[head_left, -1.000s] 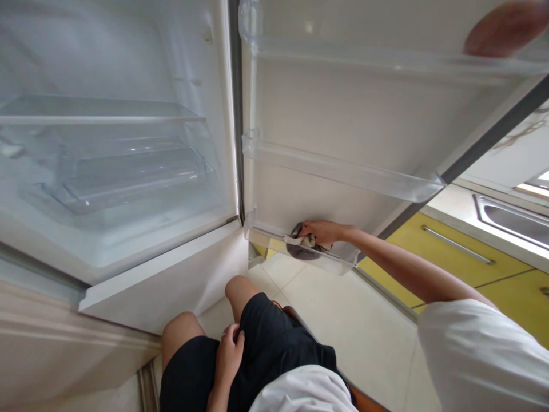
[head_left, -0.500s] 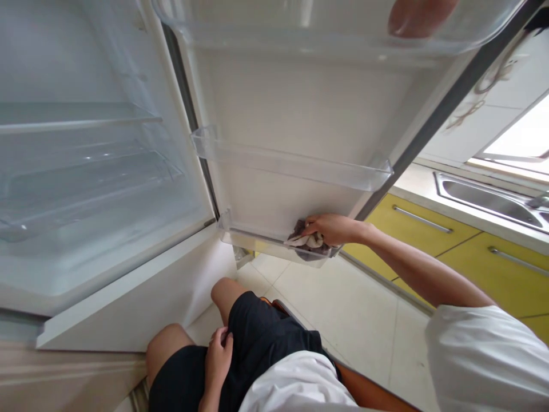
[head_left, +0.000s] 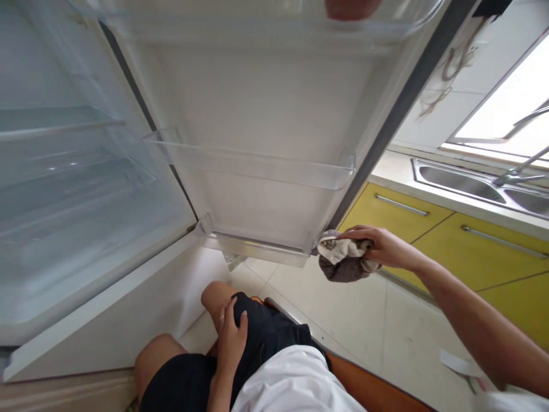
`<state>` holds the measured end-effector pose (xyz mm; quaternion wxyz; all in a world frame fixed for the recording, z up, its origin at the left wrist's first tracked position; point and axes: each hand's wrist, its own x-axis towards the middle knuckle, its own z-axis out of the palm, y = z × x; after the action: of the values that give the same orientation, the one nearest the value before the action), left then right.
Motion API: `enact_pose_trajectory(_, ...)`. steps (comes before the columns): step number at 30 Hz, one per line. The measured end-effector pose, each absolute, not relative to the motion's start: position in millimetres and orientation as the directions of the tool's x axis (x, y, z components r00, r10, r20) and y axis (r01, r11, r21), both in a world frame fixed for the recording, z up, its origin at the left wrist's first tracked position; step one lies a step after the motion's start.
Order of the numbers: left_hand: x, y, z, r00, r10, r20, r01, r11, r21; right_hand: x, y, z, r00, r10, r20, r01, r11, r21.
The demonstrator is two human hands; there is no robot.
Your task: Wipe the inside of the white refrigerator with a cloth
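Note:
My right hand is closed around a bunched grey-brown and cream cloth, held at the lower outer corner of the open fridge door. Just left of the cloth runs the clear bottom door shelf. A second clear shelf crosses the door higher up. My left hand rests on my thigh over the black shorts, its fingers apart and holding nothing.
On the left is the fridge interior with glass shelves. A reddish object sits in the top door shelf. Yellow cabinets and a steel sink stand at right. An orange seat edge shows beneath me.
My right hand has drawn the cloth out of the bottom door shelf, rightward past the door's edge. My left hand has shifted up the thigh and its fingers have spread. The view has turned right.

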<state>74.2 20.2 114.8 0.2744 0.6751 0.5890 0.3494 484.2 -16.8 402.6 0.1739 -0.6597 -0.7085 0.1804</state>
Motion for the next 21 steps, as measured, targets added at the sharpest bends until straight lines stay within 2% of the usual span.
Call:
enact_pose_trajectory(2, 106, 29, 162, 0.196, 0.924, 0.329, 0.586, -0.379, 0.716, 483, -12, 378, -0.007, 0.999, 0.043, 0.829, 0.029, -0.559)
enact_pose_trajectory(4, 135, 41, 204, 0.341, 0.808, 0.481, 0.557, -0.586, 0.589, 477, -6, 355, 0.021, 0.998, 0.056, 0.78, 0.018, -0.625)
enact_pose_trajectory(6, 158, 56, 230, 0.448, 0.713, 0.539, 0.56, -0.694, 0.452, 469, 0, 333, 0.02, 0.999, 0.039, 0.75, 0.011, -0.662)
enact_pose_trajectory(8, 174, 71, 241, 0.539, 0.676, 0.503, 0.574, -0.732, 0.367, 462, 6, 312, 0.019, 1.0, 0.012, 0.724, -0.005, -0.69)
enact_pose_trajectory(11, 185, 85, 241, 0.594, 0.675, 0.437, 0.6, -0.734, 0.318, 456, 13, 281, 0.116, 0.993, -0.007, 0.615, -0.077, -0.785)
enact_pose_trajectory(13, 190, 88, 242, 0.593, 0.692, 0.413, 0.624, -0.718, 0.307, 452, 16, 261, 0.242, 0.969, -0.052, 0.458, -0.161, -0.874)
enact_pose_trajectory(15, 195, 87, 249, 0.596, 0.707, 0.381, 0.644, -0.704, 0.3, 444, 16, 240, 0.385, 0.913, -0.133, 0.225, -0.233, -0.946)
enact_pose_trajectory(18, 206, 86, 263, 0.607, 0.727, 0.32, 0.663, -0.686, 0.301, 423, 13, 213, 0.498, 0.839, -0.218, -0.035, -0.232, -0.972)
enact_pose_trajectory(21, 217, 88, 272, 0.607, 0.743, 0.282, 0.667, -0.669, 0.328, 399, 17, 192, 0.47, 0.86, -0.199, -0.048, -0.2, -0.979)
